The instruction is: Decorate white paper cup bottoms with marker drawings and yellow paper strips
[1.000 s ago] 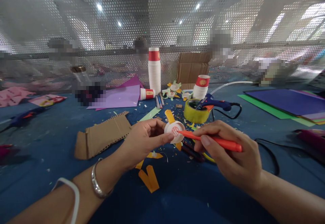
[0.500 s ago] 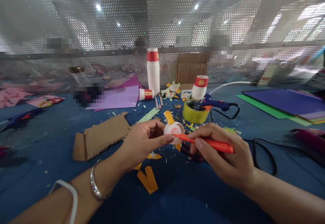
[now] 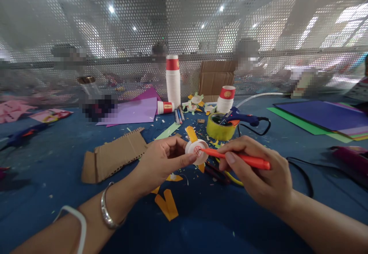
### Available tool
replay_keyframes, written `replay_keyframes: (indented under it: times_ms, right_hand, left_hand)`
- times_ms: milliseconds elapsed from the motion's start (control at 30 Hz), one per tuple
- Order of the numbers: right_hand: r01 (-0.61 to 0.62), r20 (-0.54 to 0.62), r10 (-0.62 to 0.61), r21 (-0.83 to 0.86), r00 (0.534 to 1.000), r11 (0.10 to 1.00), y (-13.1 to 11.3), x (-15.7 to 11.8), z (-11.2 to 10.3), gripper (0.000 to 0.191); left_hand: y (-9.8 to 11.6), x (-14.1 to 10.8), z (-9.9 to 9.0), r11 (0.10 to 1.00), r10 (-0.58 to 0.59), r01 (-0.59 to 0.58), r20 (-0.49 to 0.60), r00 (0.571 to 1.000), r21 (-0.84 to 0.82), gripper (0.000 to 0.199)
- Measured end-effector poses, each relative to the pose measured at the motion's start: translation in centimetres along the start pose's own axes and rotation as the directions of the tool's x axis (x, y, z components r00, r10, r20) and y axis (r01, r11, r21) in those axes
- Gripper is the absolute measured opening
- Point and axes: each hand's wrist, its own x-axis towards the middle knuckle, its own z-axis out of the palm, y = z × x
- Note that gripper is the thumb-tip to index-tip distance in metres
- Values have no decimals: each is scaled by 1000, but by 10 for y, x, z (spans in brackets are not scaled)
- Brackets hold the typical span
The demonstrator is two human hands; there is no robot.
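Between the thumb and fingers of my left hand is a small white paper cup bottom, its round face turned toward me. Red grid-like lines inside a circle mark that face. Orange paper strips stick out from its top and lower edge. My right hand grips a red marker like a pen, and the tip meets or nearly meets the drawn circle. Below my left hand lie folded orange paper pieces on the blue table.
Corrugated cardboard lies left of my hands. Beyond them are yellow tape, a blue glue gun with a black cord, several markers, and a tall paper cup stack. Coloured sheets lie at the right, amid paper scraps.
My right hand has shifted slightly right and up with the marker, its tip moving over the circle. More red lines show there. My left hand still holds the cup bottom in nearly the same place.
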Motion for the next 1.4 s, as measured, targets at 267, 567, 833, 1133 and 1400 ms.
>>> replay_keyframes:
  times_ms: [267,567,833,1133,1400]
  right_hand:
    - [14,-25,-13,15,1000,1000,0,-3,-2,13]
    - [94,69,-94,-8,993,996,0,-1,-1,13]
    - [106,75,-104,-24,992,994,-2,0,-1,13]
    - [103,69,-102,-15,992,995,0,-1,-1,13]
    - [108,76,-108,0,991,994,-1,0,-1,14]
  left_hand:
    - [0,-1,0,1000,-15,15,-1,1000,-8,32]
    - [-1,1,-2,998,2,-1,19,1000,-68,27]
    - [0,1,0,997,-6,7,21,1000,-71,27]
    - [0,0,0,997,4,-2,28,1000,-72,25]
    - [0,-1,0,997,-1,2,17,1000,-79,24]
